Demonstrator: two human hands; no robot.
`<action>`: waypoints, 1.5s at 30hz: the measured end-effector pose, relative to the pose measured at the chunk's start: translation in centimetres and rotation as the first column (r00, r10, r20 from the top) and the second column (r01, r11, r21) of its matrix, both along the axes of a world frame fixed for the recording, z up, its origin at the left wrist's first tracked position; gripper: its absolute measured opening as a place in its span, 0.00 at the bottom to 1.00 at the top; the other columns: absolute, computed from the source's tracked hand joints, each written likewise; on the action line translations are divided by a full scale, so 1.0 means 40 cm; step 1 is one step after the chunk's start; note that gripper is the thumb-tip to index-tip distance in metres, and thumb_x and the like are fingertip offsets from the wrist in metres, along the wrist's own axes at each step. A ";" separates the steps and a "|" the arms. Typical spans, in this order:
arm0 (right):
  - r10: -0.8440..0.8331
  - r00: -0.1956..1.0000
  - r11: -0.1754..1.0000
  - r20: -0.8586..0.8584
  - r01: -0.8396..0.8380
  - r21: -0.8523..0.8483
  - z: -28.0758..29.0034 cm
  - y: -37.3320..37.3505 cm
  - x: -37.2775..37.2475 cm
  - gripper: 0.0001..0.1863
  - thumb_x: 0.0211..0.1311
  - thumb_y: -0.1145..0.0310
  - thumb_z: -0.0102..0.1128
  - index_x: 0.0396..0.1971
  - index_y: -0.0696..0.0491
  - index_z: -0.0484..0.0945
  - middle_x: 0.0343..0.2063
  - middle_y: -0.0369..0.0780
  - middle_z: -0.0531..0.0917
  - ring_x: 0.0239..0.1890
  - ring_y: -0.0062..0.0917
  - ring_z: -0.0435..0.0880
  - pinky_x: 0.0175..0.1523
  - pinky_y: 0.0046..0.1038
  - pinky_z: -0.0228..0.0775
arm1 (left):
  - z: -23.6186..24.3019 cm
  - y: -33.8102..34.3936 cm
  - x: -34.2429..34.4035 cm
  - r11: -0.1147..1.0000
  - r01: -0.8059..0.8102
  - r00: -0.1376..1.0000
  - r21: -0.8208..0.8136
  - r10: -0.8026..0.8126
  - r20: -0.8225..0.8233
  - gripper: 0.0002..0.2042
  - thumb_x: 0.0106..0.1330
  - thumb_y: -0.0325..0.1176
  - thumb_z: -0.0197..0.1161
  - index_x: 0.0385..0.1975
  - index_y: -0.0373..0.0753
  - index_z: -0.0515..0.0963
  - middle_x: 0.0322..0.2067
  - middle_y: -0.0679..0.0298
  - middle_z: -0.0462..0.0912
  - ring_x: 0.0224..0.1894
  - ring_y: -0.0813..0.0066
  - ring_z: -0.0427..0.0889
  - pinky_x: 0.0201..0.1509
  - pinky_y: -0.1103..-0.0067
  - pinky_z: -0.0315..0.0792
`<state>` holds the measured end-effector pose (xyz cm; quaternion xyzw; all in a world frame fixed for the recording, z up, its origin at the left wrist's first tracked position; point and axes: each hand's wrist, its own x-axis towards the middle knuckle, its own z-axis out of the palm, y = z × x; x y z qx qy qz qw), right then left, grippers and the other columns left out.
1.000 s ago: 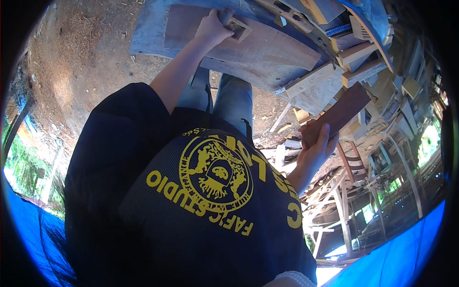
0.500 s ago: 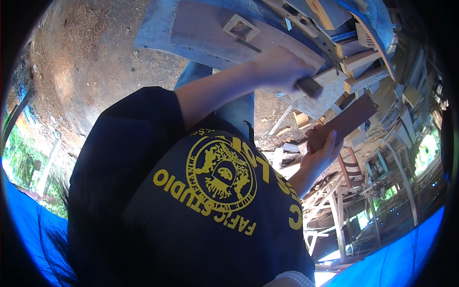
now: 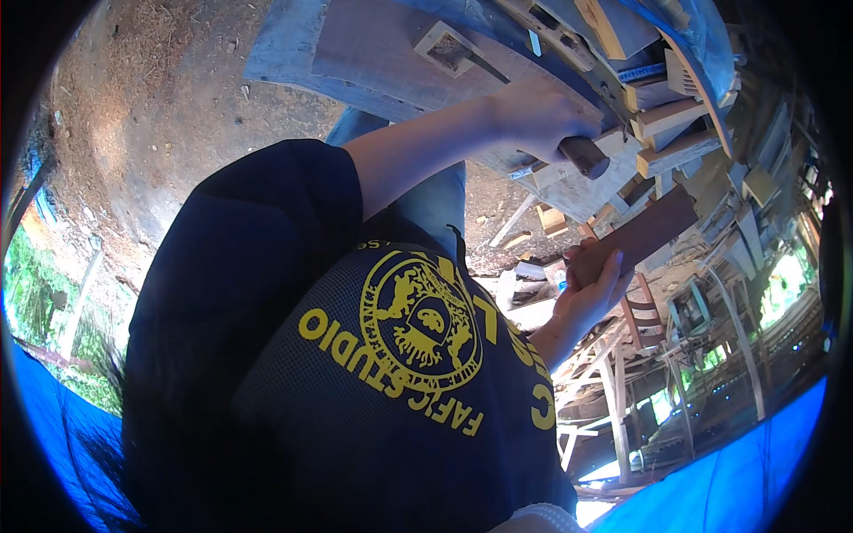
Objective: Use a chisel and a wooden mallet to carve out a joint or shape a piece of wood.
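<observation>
My left hand [image 3: 544, 120] is closed round a chisel, whose dark rounded wooden handle [image 3: 585, 157] sticks out past my fingers. Its narrow blade [image 3: 487, 67] slants toward a square hole framed by pale wood [image 3: 433, 40], on a wide brown board [image 3: 373, 44]; the tip appears at the hole's edge. My right hand [image 3: 593, 289] grips a dark brown rectangular wooden block [image 3: 644, 233], fingers wrapped round its lower end. The block is raised, apart from the chisel handle.
Beyond and right of the board lie several wood offcuts [image 3: 680, 153] and a long slotted timber [image 3: 560, 40]. A brown chair [image 3: 644, 315] stands at the right among leaning poles. Wood shavings litter the earth floor [image 3: 169, 133] at left.
The chisel blade has shifted from beside the hole to its edge, with my left hand turning slightly. My right hand keeps the block, a little lower.
</observation>
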<state>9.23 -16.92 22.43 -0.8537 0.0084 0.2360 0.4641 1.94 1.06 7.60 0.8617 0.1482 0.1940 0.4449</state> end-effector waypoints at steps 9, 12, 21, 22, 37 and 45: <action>0.026 1.000 0.999 -0.015 -0.026 0.035 -0.002 0.013 0.004 0.30 0.61 0.58 0.58 0.59 0.55 0.61 0.28 0.43 0.80 0.22 0.27 0.80 0.22 0.19 0.64 | 0.001 0.001 -0.013 0.998 -0.059 0.992 0.002 0.059 0.108 0.14 0.45 0.41 0.69 0.30 0.48 0.75 0.23 0.66 0.79 0.27 0.62 0.80 0.29 0.69 0.71; 0.035 0.999 0.999 -0.020 -0.035 0.033 -0.006 0.015 0.002 0.30 0.61 0.58 0.58 0.59 0.55 0.61 0.29 0.43 0.80 0.22 0.27 0.80 0.23 0.21 0.66 | 0.007 0.004 -0.019 0.997 -0.074 0.988 -0.024 0.076 0.131 0.14 0.44 0.40 0.69 0.30 0.48 0.74 0.22 0.66 0.79 0.26 0.62 0.80 0.29 0.68 0.71; 0.019 1.000 1.000 -0.008 -0.019 0.011 -0.016 0.018 0.003 0.31 0.61 0.59 0.58 0.60 0.55 0.61 0.29 0.45 0.80 0.22 0.28 0.80 0.25 0.22 0.68 | 0.021 0.008 -0.031 0.994 -0.103 0.982 -0.040 0.108 0.156 0.16 0.41 0.39 0.70 0.30 0.48 0.74 0.20 0.65 0.78 0.26 0.61 0.80 0.29 0.67 0.70; 0.007 1.000 1.000 0.002 -0.007 0.007 -0.017 0.019 0.004 0.31 0.61 0.59 0.58 0.60 0.55 0.61 0.29 0.45 0.80 0.22 0.28 0.80 0.25 0.23 0.69 | 0.021 0.008 -0.031 0.994 -0.106 0.981 -0.041 0.111 0.157 0.16 0.41 0.38 0.71 0.30 0.48 0.74 0.21 0.65 0.78 0.26 0.61 0.80 0.29 0.67 0.70; 0.169 0.983 0.986 0.077 -0.168 -0.022 -0.004 0.028 0.016 0.26 0.65 0.48 0.51 0.49 0.56 0.65 0.26 0.44 0.80 0.22 0.28 0.80 0.17 0.18 0.62 | 0.015 0.014 -0.034 0.993 -0.114 0.976 -0.044 0.120 0.181 0.15 0.41 0.38 0.71 0.29 0.48 0.73 0.21 0.66 0.78 0.25 0.62 0.80 0.28 0.68 0.71; 0.092 0.701 0.896 0.707 -0.368 0.248 -0.027 0.028 -0.044 0.36 0.64 0.37 0.38 0.46 0.61 0.66 0.38 0.48 0.73 0.40 0.33 0.74 0.45 0.30 0.69 | 0.010 0.033 -0.039 0.983 -0.159 0.937 -0.093 0.180 0.299 0.13 0.43 0.38 0.69 0.28 0.48 0.74 0.17 0.65 0.76 0.21 0.61 0.79 0.23 0.68 0.69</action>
